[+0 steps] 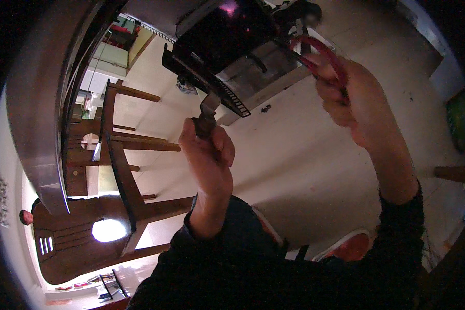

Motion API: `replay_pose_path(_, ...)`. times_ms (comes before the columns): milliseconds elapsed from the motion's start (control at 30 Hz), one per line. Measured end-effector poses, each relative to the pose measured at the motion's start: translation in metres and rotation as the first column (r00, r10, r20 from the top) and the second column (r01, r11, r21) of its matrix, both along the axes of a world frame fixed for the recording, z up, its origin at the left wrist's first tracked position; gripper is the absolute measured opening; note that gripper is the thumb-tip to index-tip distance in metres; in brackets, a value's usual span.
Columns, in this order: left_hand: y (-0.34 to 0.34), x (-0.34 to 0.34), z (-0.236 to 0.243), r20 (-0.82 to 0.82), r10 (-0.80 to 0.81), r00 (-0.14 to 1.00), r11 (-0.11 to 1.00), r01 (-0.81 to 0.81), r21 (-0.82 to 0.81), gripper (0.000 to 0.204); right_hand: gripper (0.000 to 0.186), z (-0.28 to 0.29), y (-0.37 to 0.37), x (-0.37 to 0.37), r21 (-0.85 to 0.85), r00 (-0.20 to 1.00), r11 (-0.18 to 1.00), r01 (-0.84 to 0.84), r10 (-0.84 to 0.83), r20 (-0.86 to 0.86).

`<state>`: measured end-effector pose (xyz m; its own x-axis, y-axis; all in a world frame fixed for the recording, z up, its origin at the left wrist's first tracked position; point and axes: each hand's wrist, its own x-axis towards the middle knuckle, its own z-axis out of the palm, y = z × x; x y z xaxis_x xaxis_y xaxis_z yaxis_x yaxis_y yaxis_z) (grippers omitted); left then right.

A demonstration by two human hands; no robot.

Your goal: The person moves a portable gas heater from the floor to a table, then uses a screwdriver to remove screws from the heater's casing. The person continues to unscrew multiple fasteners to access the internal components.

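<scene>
My right hand (354, 98) is closed round the red handles of a pair of pliers (333, 54). Their dark jaw end points left toward a black box-shaped appliance (225, 33), and the shade there hides whether they touch it. Lower and to the left, my left hand (209, 155) is closed on a short piece with a bent, shiny metal strip (210, 105) and a dark lower part. That strip rises to a black slotted bar (232, 98) slanting along the front of the appliance; whether the two are joined I cannot tell.
A pale, glossy box (274, 70) supports the appliance on the light tiled floor (305, 155). Wooden chairs (82, 232) stand close on my left, near a shiny brown tabletop edge (41, 103). A red shoe (349, 245) shows below my arms.
</scene>
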<state>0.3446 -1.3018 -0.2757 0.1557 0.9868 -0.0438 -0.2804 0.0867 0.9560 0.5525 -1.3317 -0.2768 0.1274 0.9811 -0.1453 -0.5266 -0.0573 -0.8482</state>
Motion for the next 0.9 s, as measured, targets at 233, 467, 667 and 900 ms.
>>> replay_pose_path(233,0.003,0.011,-0.005,0.014,-0.020,1.000,0.999,0.019,0.031,0.042,0.016,0.025,-0.056,0.019,-0.160,0.983,0.976,0.151,-0.131,0.127)
replay_pose_path(467,0.004,0.021,-0.009,0.043,0.031,0.999,0.998,-0.034,0.058,0.038,0.037,0.020,-0.072,0.031,-0.163,0.996,0.983,-0.085,0.084,-0.018)
replay_pose_path(667,0.004,0.020,-0.006,-0.036,0.045,0.998,0.997,-0.043,0.057,0.042,0.032,-0.015,-0.011,0.032,-0.068,0.994,0.997,0.025,-0.031,-0.100)
replay_pose_path(900,0.003,0.016,-0.005,-0.004,0.021,1.000,1.000,-0.021,0.014,0.040,0.026,-0.012,0.009,0.034,-0.064,0.989,0.995,0.080,-0.087,-0.116)
